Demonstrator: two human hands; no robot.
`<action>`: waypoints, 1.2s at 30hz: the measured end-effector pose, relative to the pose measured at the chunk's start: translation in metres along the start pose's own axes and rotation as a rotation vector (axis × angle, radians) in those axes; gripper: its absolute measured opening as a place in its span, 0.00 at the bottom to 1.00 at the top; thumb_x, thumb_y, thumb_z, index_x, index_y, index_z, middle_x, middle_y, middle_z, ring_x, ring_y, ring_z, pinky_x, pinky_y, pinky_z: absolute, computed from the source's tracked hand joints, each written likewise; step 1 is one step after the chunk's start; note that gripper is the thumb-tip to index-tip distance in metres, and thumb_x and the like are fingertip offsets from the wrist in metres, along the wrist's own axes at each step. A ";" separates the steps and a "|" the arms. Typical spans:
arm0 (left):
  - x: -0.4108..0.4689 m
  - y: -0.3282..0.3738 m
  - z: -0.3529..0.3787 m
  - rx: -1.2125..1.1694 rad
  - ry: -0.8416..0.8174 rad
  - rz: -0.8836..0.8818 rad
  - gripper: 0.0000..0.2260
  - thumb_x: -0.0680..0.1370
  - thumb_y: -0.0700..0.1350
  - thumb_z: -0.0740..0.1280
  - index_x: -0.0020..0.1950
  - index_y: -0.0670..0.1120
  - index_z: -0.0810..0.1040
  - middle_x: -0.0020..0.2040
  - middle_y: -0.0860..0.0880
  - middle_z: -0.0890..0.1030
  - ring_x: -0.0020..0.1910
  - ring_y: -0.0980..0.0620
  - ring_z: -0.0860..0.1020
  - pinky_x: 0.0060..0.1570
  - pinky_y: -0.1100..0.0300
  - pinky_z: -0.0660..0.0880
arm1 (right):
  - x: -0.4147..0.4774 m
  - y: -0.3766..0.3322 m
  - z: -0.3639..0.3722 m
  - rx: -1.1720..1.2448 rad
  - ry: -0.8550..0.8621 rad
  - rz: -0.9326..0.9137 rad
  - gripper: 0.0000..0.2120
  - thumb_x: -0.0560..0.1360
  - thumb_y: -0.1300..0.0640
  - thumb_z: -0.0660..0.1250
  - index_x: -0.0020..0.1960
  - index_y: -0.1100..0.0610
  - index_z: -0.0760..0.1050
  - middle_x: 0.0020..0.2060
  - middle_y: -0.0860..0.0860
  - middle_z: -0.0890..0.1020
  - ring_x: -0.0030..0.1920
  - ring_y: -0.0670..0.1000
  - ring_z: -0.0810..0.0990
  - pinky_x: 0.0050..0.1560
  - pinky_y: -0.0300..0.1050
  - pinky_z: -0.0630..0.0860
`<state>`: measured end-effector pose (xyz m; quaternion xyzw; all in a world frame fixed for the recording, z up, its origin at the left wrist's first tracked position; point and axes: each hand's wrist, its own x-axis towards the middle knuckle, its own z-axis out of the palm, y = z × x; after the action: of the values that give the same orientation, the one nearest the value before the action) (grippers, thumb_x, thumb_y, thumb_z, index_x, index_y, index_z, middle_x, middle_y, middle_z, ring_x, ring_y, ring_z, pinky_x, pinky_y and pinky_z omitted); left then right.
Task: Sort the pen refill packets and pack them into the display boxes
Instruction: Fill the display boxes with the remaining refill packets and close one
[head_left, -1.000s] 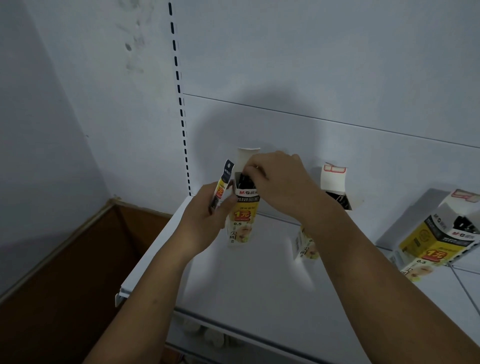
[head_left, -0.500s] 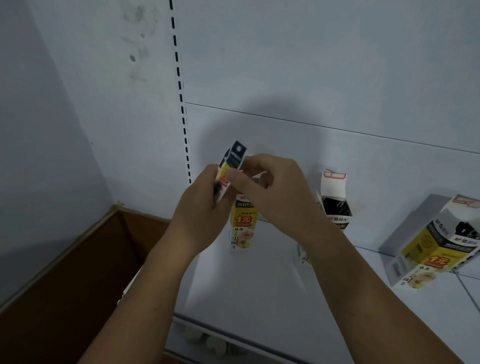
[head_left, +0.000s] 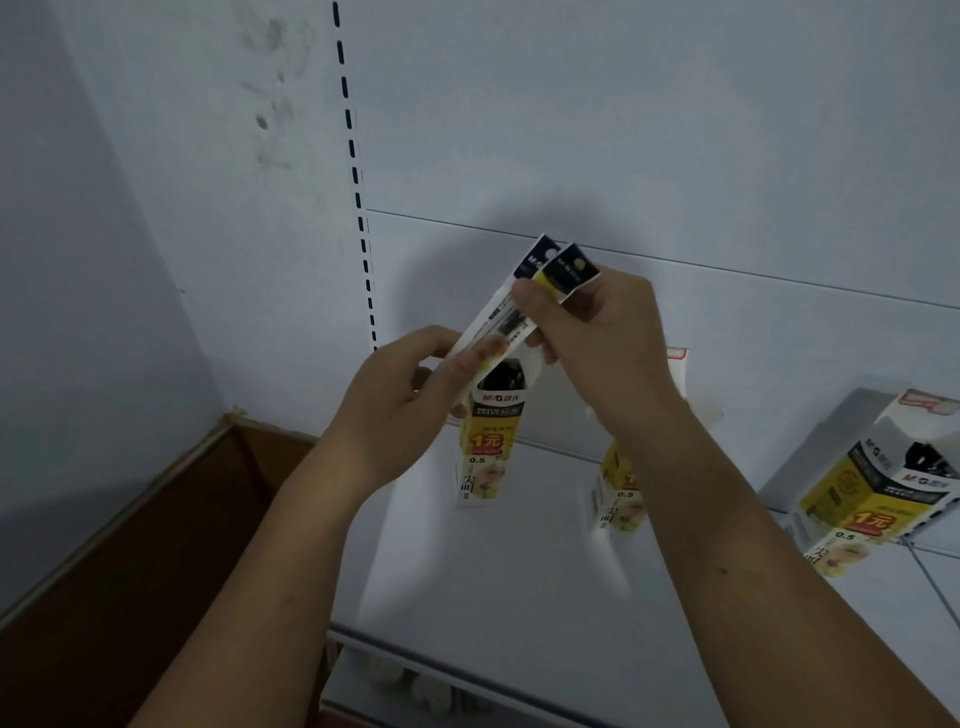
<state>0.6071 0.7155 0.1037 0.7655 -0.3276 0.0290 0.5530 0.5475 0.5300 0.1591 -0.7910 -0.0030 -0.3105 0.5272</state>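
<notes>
- One second ago the right hand (head_left: 602, 353) was down at the mouth of the left display box (head_left: 488, 441); now it is lifted above this box and it has joined the left hand (head_left: 400, 405) on the pen refill packets (head_left: 501, 322).
- The packets were before only in the left hand, at the left of the box; now they are held slanted between both hands, just above the open mouth of the box and in front of the back wall.
- Right hand: thumb and curled fingers are clamped on the upper part of the packets; left hand: thumb and fingers pinch the lower end.
- At the top the two headers are now spread a little, a dark header (head_left: 537, 257) and a yellow-and-black header (head_left: 569, 273); I judge that the person compares them to sort, so the packing of these two is not yet done.
- The left display box stands upright on the white shelf (head_left: 493, 597), flap open; dark refill packets (head_left: 501, 375) are visible inside, how full I cannot tell.
- The middle display box (head_left: 618, 499) is mostly hidden behind the right forearm; its content is not visible.
- The right display box (head_left: 872, 499) is tilted at the far right; something dark shows in its mouth.
- A brown carton (head_left: 130, 545) is low at the left; its inside is too dark to judge.
</notes>
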 end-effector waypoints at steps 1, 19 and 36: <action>-0.001 0.000 -0.002 -0.005 0.008 0.000 0.12 0.82 0.60 0.64 0.55 0.55 0.81 0.50 0.58 0.85 0.42 0.51 0.86 0.43 0.48 0.84 | 0.000 0.000 -0.001 0.025 0.010 0.003 0.06 0.79 0.55 0.73 0.45 0.55 0.84 0.31 0.49 0.85 0.29 0.45 0.80 0.33 0.41 0.76; -0.010 -0.029 0.003 0.132 0.131 -0.067 0.29 0.71 0.67 0.69 0.69 0.57 0.72 0.59 0.62 0.77 0.53 0.61 0.79 0.42 0.68 0.77 | 0.008 -0.005 -0.020 0.011 0.123 -0.095 0.06 0.81 0.59 0.70 0.49 0.60 0.83 0.38 0.49 0.88 0.37 0.44 0.85 0.41 0.38 0.78; -0.011 -0.061 0.038 0.036 -0.107 -0.206 0.25 0.79 0.48 0.74 0.74 0.54 0.70 0.65 0.58 0.80 0.61 0.61 0.78 0.54 0.58 0.83 | 0.006 0.025 0.003 -0.264 -0.256 -0.059 0.03 0.79 0.57 0.73 0.51 0.54 0.85 0.44 0.46 0.87 0.45 0.49 0.85 0.53 0.53 0.82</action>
<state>0.6194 0.6985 0.0342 0.8053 -0.2756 -0.0631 0.5211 0.5622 0.5192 0.1410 -0.8859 -0.0526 -0.2202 0.4050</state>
